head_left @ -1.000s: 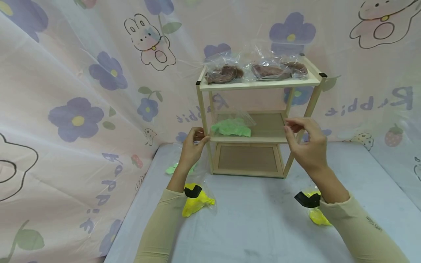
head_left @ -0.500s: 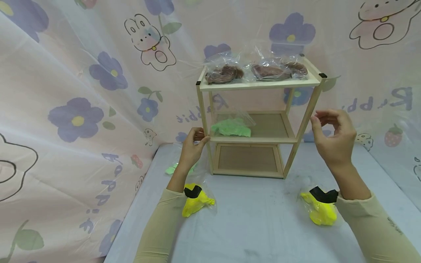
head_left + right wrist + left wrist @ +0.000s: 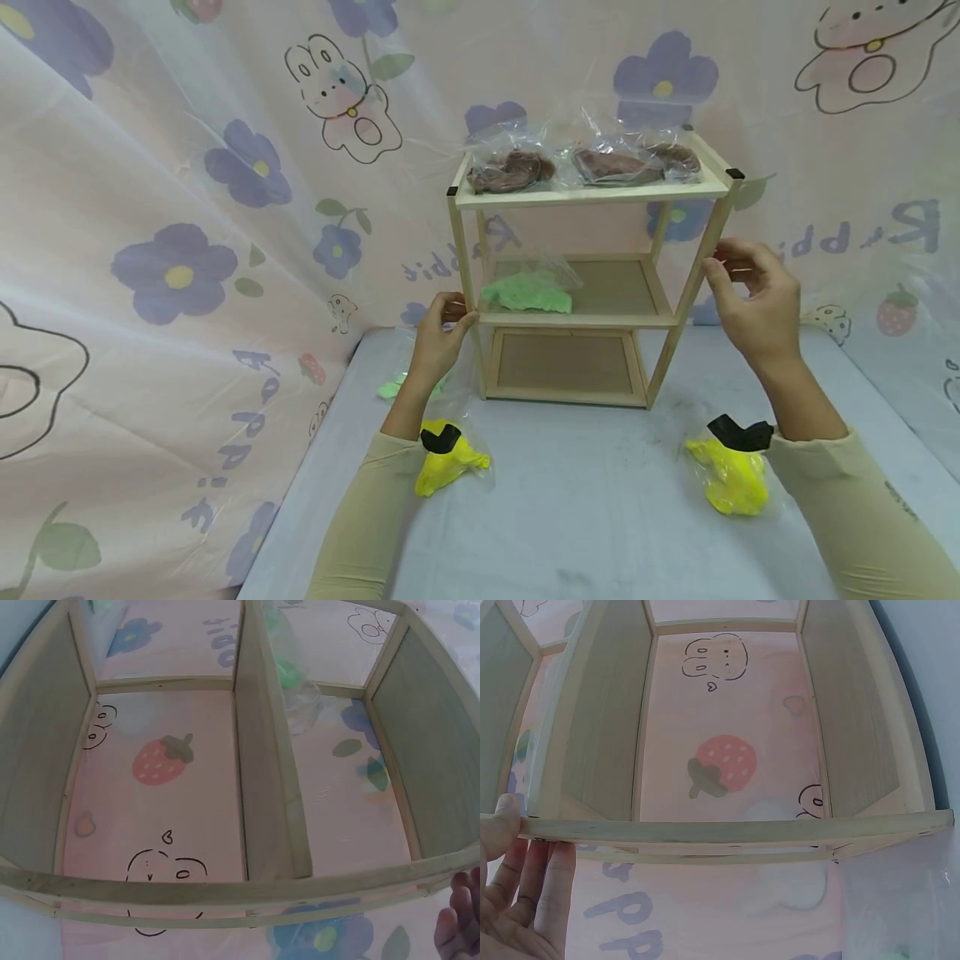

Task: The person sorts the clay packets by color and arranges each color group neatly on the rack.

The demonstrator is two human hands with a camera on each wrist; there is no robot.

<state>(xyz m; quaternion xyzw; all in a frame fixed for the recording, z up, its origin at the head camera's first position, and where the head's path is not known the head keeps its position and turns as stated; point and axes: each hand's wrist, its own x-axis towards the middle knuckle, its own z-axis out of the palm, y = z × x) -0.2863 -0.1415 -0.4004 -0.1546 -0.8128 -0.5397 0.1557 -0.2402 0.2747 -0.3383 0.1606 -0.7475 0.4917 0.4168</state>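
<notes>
A three-tier wooden shelf (image 3: 585, 320) stands on the covered table. My left hand (image 3: 437, 342) pinches its left front post at middle-board height; in the left wrist view, the thumb and fingers (image 3: 551, 889) lie on opposite sides of that post. On the right, my right hand (image 3: 761, 308) has its thumb and fingertips on the right front post, a little above the middle board. The right wrist view catches only some fingers (image 3: 459, 915) close to the wood. A light green lump in a clear plastic bag (image 3: 528, 292) lies on the middle board's left half.
Brown bagged lumps (image 3: 513, 171) line the top board. Two yellow bagged lumps lie on the table, one beside the left wrist (image 3: 447, 468) and one near the right wrist (image 3: 733, 482). Another green bag (image 3: 393, 387) is left of the shelf. A printed curtain (image 3: 300, 208) hangs behind.
My right hand moved from in front of the shelf's middle board out to the right, then slightly back left onto the right post. The left hand stayed on its post.
</notes>
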